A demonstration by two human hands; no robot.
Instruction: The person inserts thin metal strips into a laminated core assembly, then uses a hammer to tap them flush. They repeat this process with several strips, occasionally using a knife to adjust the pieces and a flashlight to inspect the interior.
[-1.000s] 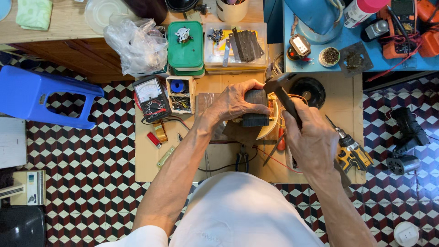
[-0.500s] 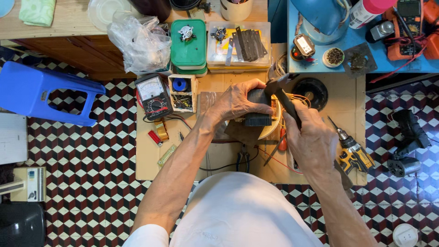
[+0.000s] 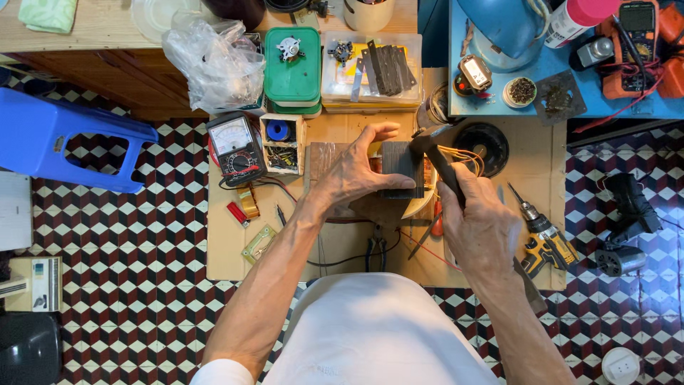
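My left hand (image 3: pixel 354 173) grips a dark laminated metal block (image 3: pixel 401 165) with yellow and orange wires (image 3: pixel 463 157) coming out of its right side. It sits on a low wooden board (image 3: pixel 235 235) on the floor. My right hand (image 3: pixel 479 227) is closed around the handle of a small black hammer (image 3: pixel 436 158), whose head is just above the block's right top corner. A small wooden slab lies under the block.
An analogue meter (image 3: pixel 236 147), a small parts box (image 3: pixel 280 145), a green box (image 3: pixel 293 69) and a clear tray of metal strips (image 3: pixel 370 71) lie behind. A yellow cordless drill (image 3: pixel 543 239) lies at the right. A blue stool (image 3: pixel 60 146) stands left, a blue table (image 3: pixel 570 100) at the back right.
The hammer head has come down a little toward the block's right top corner. My left hand stays on the block, with the fingers spread wider.
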